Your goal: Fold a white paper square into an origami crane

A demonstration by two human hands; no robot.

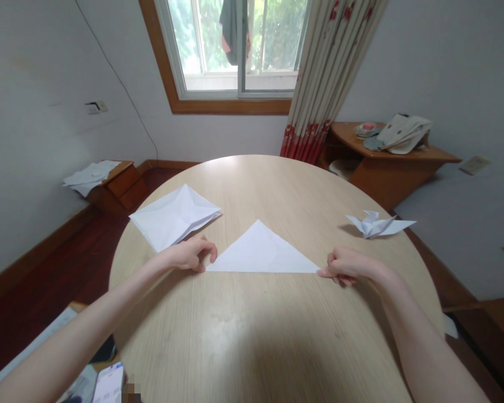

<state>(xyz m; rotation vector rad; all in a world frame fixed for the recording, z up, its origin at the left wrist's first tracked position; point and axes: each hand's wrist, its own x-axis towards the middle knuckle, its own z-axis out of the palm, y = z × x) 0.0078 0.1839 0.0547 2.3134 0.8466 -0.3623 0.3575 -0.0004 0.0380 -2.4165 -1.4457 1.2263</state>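
Note:
A white sheet of paper (pixel 260 251), folded into a triangle, lies flat on the round table with its point facing away from me. At its left corner is my left hand (pixel 192 253), fingers curled and the thumb against the tip of the paper. My right hand (pixel 345 265) is closed at the opposite corner, thumb and finger on the tip. Beyond my left hand rests a stack of white paper (pixel 174 217) with creases in it. A folded paper crane (pixel 373 225) stands at the right side of the table.
The pale wooden table (pixel 252 330) has a curved edge. A phone (pixel 109 382) lies low at the left, below the table. Behind stand a small cabinet (pixel 126 187) with papers and a corner desk (pixel 403 173) holding a bag (pixel 404 133). A curtain (pixel 325 73) hangs beside the window.

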